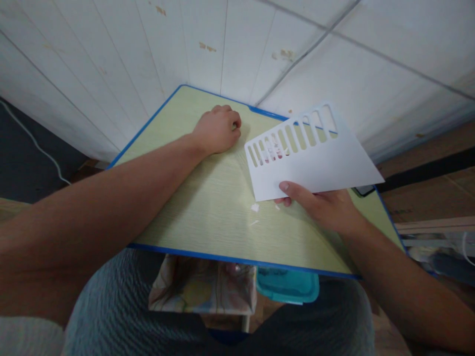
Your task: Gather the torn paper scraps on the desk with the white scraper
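My right hand (322, 205) grips a white card (315, 170) by its lower edge, thumb on top and fingers beneath. A row of rounded slots runs along the card's far side, growing larger toward the right, and the card is held tilted above the table. Through some slots on the left show small reddish and white patches, too unclear to name. Resting on the table left of the card, my left hand (217, 129) is curled closed; whatever is inside its fingers, if anything, is hidden.
The pale green tabletop (193, 207) has a blue rim and stands against a white panelled wall (200, 29). Small white scraps (255, 207) lie near the card. A dark device edge (363, 190) shows at right. Below hang a patterned cloth bin (200, 291) and a teal container (287, 285).
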The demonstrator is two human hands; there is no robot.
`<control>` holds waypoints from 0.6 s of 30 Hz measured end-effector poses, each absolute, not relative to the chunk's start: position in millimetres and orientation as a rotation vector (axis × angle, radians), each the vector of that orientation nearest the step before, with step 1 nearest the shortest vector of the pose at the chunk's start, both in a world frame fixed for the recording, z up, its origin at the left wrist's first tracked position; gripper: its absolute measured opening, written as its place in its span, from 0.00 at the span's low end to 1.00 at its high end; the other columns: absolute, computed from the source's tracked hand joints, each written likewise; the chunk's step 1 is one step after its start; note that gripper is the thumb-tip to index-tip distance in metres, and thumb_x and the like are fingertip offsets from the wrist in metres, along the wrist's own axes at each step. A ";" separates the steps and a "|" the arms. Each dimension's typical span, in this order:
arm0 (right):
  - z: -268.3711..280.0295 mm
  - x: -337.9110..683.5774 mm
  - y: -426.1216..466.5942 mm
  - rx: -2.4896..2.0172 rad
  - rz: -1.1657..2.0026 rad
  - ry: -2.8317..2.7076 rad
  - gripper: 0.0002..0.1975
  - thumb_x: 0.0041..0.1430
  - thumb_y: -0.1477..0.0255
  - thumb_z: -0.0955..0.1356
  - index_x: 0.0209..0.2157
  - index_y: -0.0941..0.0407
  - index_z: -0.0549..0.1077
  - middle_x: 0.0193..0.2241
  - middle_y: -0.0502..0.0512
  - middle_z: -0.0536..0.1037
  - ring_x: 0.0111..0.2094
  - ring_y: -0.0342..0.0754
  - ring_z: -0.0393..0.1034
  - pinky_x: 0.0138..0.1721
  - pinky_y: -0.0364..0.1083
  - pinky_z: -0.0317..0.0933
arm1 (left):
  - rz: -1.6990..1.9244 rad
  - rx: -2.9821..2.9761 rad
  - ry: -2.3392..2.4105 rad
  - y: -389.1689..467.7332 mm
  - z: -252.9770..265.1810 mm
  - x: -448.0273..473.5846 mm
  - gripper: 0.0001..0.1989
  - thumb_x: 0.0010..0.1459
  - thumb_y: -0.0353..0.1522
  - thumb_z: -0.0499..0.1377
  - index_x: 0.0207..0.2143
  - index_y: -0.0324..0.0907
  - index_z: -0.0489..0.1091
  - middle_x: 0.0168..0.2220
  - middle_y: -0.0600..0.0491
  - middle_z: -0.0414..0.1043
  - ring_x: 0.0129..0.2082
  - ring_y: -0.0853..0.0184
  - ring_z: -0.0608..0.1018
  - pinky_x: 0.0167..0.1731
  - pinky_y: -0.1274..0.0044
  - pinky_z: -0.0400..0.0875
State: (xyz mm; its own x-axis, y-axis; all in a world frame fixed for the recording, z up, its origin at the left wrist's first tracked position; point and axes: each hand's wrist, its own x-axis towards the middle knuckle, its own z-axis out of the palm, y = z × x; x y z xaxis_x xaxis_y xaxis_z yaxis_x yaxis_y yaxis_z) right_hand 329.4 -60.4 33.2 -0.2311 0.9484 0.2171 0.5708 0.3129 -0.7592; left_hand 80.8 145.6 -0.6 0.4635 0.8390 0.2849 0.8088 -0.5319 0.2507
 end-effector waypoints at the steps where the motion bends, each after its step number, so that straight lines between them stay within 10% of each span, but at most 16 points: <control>1: 34.1 329.7 -60.6 -1.351 0.713 -1.903 0.23 0.77 0.55 0.77 0.26 0.47 0.80 0.26 0.52 0.86 0.31 0.55 0.84 0.42 0.54 0.83 | 0.579 2.626 1.472 146.0 -0.8 80.6 0.19 0.74 0.32 0.57 0.58 0.43 0.85 0.62 0.41 0.82 0.65 0.46 0.79 0.67 0.56 0.74; 18: 33.2 330.6 -58.4 -1.303 0.759 -1.943 0.25 0.78 0.52 0.75 0.25 0.47 0.78 0.25 0.52 0.83 0.32 0.56 0.83 0.46 0.56 0.85 | 0.686 2.583 1.387 151.9 -7.0 77.2 0.18 0.73 0.37 0.58 0.56 0.49 0.85 0.61 0.46 0.83 0.64 0.46 0.77 0.67 0.55 0.74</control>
